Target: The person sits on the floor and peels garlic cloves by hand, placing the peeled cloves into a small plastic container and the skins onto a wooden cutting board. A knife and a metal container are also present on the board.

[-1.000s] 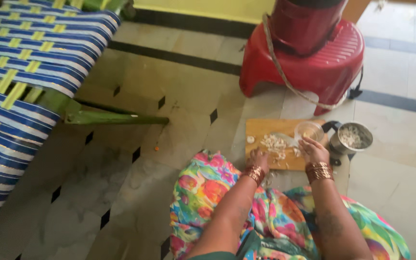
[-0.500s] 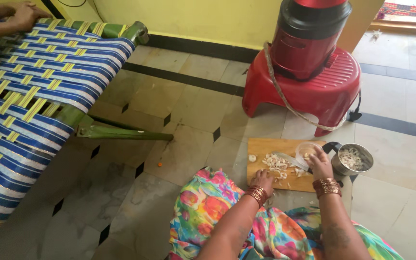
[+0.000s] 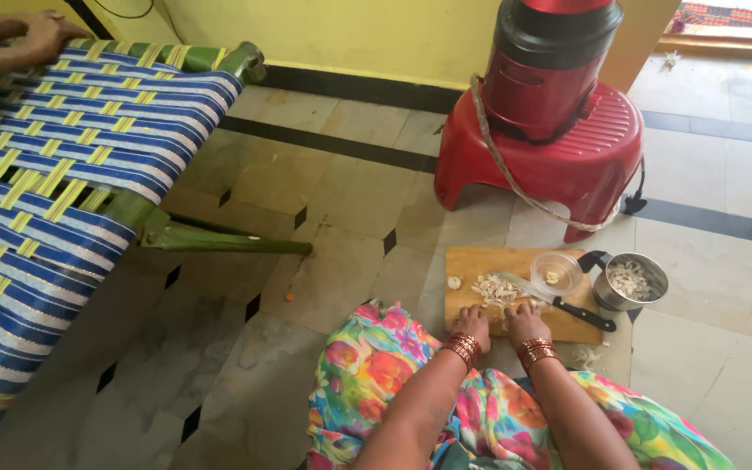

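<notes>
2 hands are seen at the near edge of the wooden cutting board (image 3: 480, 261); fingertips are too small to make out, so any grasp cannot be told. Left hand (image 3: 473, 323) and right hand (image 3: 526, 324) are set side by side, touching the board. Chopped white pieces (image 3: 495, 287) are piled mid-board. A black-handled knife (image 3: 567, 303) is laid on the board, unheld. A clear bowl (image 3: 556, 271) sits on the board's far right corner, a steel cup (image 3: 630, 281) just right of the board, a red stool (image 3: 550, 152) beyond it.

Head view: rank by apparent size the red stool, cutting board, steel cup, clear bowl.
1. red stool, clearly largest
2. cutting board
3. steel cup and clear bowl look about alike; I would not rank them.
</notes>
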